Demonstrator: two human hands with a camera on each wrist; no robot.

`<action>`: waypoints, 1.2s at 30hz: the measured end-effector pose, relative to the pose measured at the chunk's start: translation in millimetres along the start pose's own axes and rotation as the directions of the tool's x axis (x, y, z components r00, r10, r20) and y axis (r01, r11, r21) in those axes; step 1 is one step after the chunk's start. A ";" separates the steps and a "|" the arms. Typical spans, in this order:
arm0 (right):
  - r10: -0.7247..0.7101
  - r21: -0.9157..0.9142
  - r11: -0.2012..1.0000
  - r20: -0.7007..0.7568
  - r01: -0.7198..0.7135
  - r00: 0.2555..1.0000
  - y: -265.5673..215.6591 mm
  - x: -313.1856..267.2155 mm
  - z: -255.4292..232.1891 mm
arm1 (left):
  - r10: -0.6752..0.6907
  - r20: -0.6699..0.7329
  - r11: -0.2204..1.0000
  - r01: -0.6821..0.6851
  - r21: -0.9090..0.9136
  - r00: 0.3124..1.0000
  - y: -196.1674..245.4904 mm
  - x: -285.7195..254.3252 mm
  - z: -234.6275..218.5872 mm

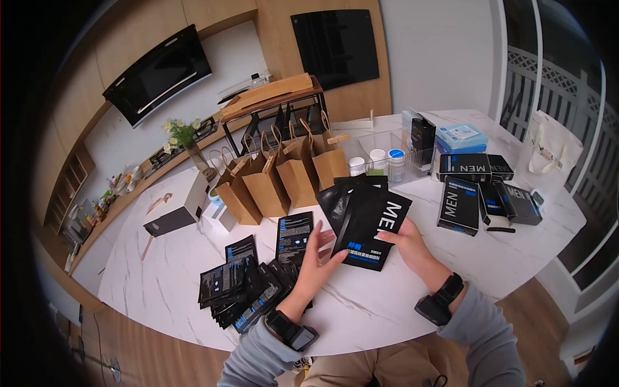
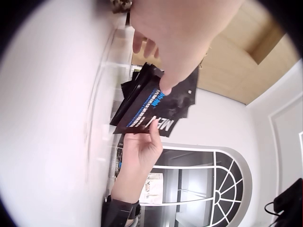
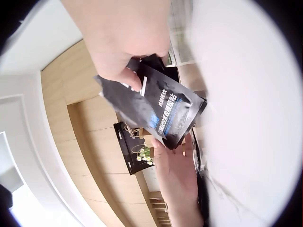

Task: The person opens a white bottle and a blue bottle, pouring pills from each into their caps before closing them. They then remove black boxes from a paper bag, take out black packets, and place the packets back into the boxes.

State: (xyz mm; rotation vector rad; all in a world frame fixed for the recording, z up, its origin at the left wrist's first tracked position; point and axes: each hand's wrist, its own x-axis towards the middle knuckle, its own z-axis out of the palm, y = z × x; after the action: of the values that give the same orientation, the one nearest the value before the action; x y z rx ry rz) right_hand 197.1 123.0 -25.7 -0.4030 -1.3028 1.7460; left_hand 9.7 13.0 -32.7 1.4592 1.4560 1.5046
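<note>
In the head view, my right hand (image 1: 414,250) grips a small fanned stack of black foil sachets (image 1: 366,222) printed MEN, its thumb across the front one. My left hand (image 1: 314,266) is at the stack's lower left corner, fingers extended. The left wrist view has the left thumb (image 2: 166,84) against the front sachet (image 2: 158,101), while the other fingers stand off behind. In the right wrist view the left fingertips are right at the sachets' bottom edge. Beside my left forearm lies a heap of similar sachets (image 1: 248,290), with another sachet (image 1: 294,235) just behind it.
Brown paper bags (image 1: 264,190) with clothespins stand in a row behind the sachets. A clear divided organizer (image 1: 412,169) holds white jars. Several black MEN boxes (image 1: 458,205) lie at the right, near blue boxes (image 1: 461,137). At the left are a white box (image 1: 171,203) and a flower vase (image 1: 200,160).
</note>
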 end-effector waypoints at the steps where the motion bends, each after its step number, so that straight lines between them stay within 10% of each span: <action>1: 0.001 0.000 1.000 0.001 -0.001 1.000 0.7 -0.4 0.6 | -0.017 0.039 1.000 0.017 0.001 0.999 7.0 -2.9 4.6; 7: -0.156 -0.508 0.817 0.263 0.274 0.952 -4.6 -10.7 14.5 | 0.086 0.136 0.992 -0.098 0.083 0.987 13.5 -7.8 9.4; 20: -0.073 -0.452 0.877 0.209 0.163 0.975 7.7 -12.1 14.9 | 0.177 0.025 0.980 -0.178 0.091 0.984 10.9 -7.3 11.4; 36: 0.135 -0.459 0.888 0.216 -0.022 0.967 20.1 -5.8 3.1 | -0.103 0.173 0.977 0.067 0.203 0.979 6.1 -7.3 6.2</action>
State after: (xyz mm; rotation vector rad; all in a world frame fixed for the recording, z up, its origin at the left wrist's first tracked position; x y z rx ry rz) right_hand 188.9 115.5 -43.7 -0.5218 -1.9094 1.5795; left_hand 18.8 6.6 -30.4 1.5825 1.5673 1.1686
